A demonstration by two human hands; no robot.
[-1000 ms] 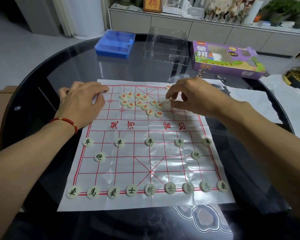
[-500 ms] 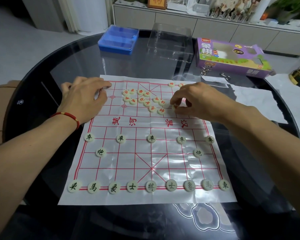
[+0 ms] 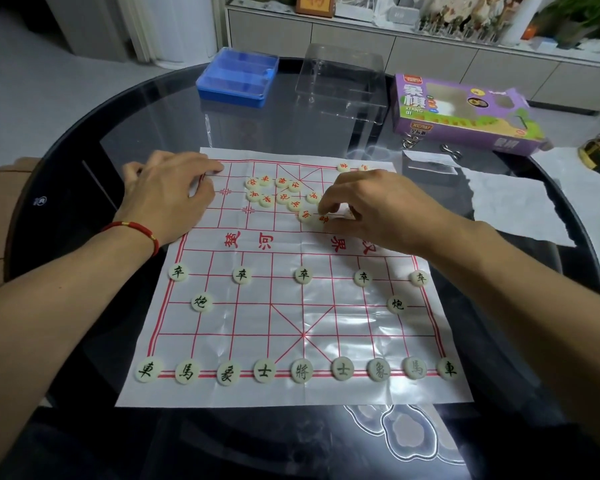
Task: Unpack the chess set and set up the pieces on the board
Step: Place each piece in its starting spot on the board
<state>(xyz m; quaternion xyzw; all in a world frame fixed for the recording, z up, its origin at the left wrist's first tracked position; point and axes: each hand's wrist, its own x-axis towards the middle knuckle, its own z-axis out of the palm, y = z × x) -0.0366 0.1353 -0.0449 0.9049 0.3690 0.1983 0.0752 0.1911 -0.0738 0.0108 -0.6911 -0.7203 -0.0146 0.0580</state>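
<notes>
The white chess sheet with red lines (image 3: 302, 323) lies flat on the dark glass table. Black-lettered pieces stand in order on the near side: a back row (image 3: 301, 370), a line of soldiers (image 3: 303, 274) and two cannons (image 3: 201, 302). Several red-lettered pieces (image 3: 281, 195) lie in a loose cluster on the far half. Two more red pieces (image 3: 343, 167) sit on the far edge line. My left hand (image 3: 167, 199) presses on the sheet's far left corner. My right hand (image 3: 381, 206) hovers over the cluster's near right end, fingertips and thumb pinching a red piece (image 3: 324, 219).
A blue plastic tray (image 3: 236, 76), a clear lid (image 3: 343, 81) and the purple game box (image 3: 461, 112) stand behind the sheet. White paper (image 3: 513, 202) lies to the right, small metal rings (image 3: 451, 152) near the box. The round table's rim (image 3: 66, 143) curves on the left.
My right hand has come from the far edge line toward me to the near right end of the red cluster. My left hand has stayed on the corner.
</notes>
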